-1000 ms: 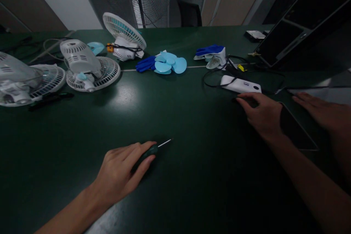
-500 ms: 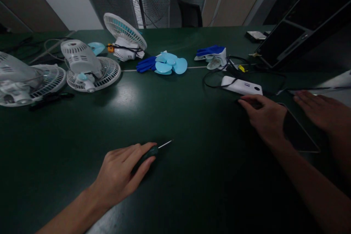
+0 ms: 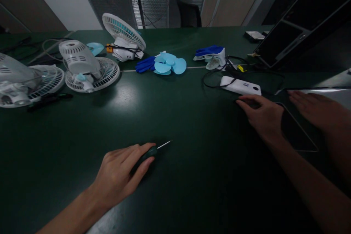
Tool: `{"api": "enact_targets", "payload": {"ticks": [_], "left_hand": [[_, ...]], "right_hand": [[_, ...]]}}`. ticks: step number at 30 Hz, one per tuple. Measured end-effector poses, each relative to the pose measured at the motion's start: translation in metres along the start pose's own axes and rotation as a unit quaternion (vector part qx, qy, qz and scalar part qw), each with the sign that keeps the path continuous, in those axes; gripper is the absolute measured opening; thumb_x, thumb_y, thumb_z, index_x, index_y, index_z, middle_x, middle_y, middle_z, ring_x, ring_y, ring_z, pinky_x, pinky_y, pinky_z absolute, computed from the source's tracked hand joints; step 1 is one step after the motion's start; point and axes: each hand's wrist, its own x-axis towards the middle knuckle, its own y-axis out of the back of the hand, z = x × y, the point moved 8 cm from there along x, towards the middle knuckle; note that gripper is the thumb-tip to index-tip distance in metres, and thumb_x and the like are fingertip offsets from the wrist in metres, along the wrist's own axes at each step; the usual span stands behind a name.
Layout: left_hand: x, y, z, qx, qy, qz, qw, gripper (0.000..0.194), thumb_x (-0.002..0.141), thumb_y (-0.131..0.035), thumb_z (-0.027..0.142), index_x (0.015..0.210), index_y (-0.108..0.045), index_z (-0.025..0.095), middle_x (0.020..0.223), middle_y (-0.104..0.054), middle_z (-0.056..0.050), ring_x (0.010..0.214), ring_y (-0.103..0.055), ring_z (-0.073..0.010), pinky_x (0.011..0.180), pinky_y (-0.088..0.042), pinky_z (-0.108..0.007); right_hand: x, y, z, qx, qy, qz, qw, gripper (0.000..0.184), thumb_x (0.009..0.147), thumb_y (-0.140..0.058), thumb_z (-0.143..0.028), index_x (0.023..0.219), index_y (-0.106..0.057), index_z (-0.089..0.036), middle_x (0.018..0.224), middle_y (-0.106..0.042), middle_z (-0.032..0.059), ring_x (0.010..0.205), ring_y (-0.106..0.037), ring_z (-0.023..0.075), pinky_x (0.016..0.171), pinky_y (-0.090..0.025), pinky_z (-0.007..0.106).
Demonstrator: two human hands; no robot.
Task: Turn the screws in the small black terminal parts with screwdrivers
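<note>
My left hand (image 3: 122, 172) is wrapped round the dark green handle of a screwdriver (image 3: 152, 151), low on the table. The screwdriver's thin metal shaft points up and to the right. Farther right, my right hand (image 3: 261, 115) rests on the table with thumb and fingertips pinched together. Something small and dark shows at those fingertips, too dim to name. Just beyond the right hand lies a white oblong device (image 3: 240, 85) with a dark round spot. A dark flat panel with a thin light edge (image 3: 297, 128) lies partly hidden behind my right wrist.
Another person's hand (image 3: 318, 109) lies flat at the right. White fans (image 3: 82, 62) stand at the left. Light blue fan blades (image 3: 170, 63), blue-and-white gloves (image 3: 211, 55) and black cables lie along the green table's (image 3: 189, 117) middle. A black cabinet (image 3: 296, 33) stands at back right.
The view has shifted very slightly. The other person's hand at the right has slid a little to the left; both my hands keep their places.
</note>
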Motion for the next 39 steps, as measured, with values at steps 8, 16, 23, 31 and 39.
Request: {"api": "enact_targets", "payload": {"ticks": [8, 16, 23, 31, 39], "left_hand": [[-0.002, -0.002, 0.000, 0.010, -0.012, 0.006, 1.000, 0.029, 0.104, -0.048, 0.033, 0.127, -0.060, 0.018, 0.096, -0.076, -0.004, 0.076, -0.074, -0.0127, 0.067, -0.057, -0.022], [-0.002, 0.000, 0.001, 0.006, -0.016, 0.010, 1.000, 0.029, 0.104, -0.048, 0.033, 0.126, -0.060, 0.017, 0.097, -0.077, -0.004, 0.075, -0.074, -0.0126, 0.068, -0.058, -0.022], [-0.003, 0.000, -0.001, 0.015, -0.013, 0.008, 1.000, 0.030, 0.105, -0.048, 0.034, 0.127, -0.060, 0.018, 0.098, -0.077, -0.004, 0.079, -0.075, -0.0135, 0.070, -0.059, -0.023], [-0.001, 0.000, 0.000, 0.007, -0.018, 0.015, 1.000, 0.029, 0.105, -0.048, 0.033, 0.126, -0.060, 0.017, 0.098, -0.077, -0.005, 0.078, -0.075, -0.0133, 0.069, -0.059, -0.023], [-0.003, -0.002, -0.002, 0.009, -0.015, 0.005, 1.000, 0.030, 0.104, -0.049, 0.033, 0.127, -0.060, 0.018, 0.096, -0.076, -0.004, 0.076, -0.074, -0.0136, 0.066, -0.058, -0.024]], "right_hand": [[0.000, -0.003, 0.003, 0.001, 0.008, 0.010, 1.000, 0.030, 0.086, -0.067, -0.042, 0.103, -0.077, -0.020, 0.094, -0.078, 0.0055, 0.080, -0.072, 0.0222, 0.081, -0.054, 0.036], [-0.001, -0.001, 0.007, -0.021, 0.031, 0.001, 0.999, 0.034, 0.084, -0.069, -0.041, 0.110, -0.074, -0.019, 0.100, -0.077, 0.0068, 0.082, -0.071, 0.0203, 0.081, -0.053, 0.033], [-0.003, 0.005, 0.000, -0.043, 0.024, 0.001, 0.999, 0.025, 0.087, -0.069, -0.038, 0.101, -0.075, -0.019, 0.093, -0.077, 0.0060, 0.080, -0.071, 0.0197, 0.081, -0.050, 0.032], [-0.001, 0.002, -0.002, -0.034, 0.066, -0.037, 0.997, 0.031, 0.095, -0.060, -0.030, 0.120, -0.073, -0.018, 0.115, -0.075, 0.0108, 0.097, -0.070, 0.0207, 0.089, -0.049, 0.031], [0.003, -0.004, 0.001, -0.022, 0.110, -0.086, 0.990, 0.030, 0.096, -0.057, -0.033, 0.113, -0.077, -0.019, 0.115, -0.075, 0.0097, 0.103, -0.069, 0.0215, 0.090, -0.050, 0.032]]}}
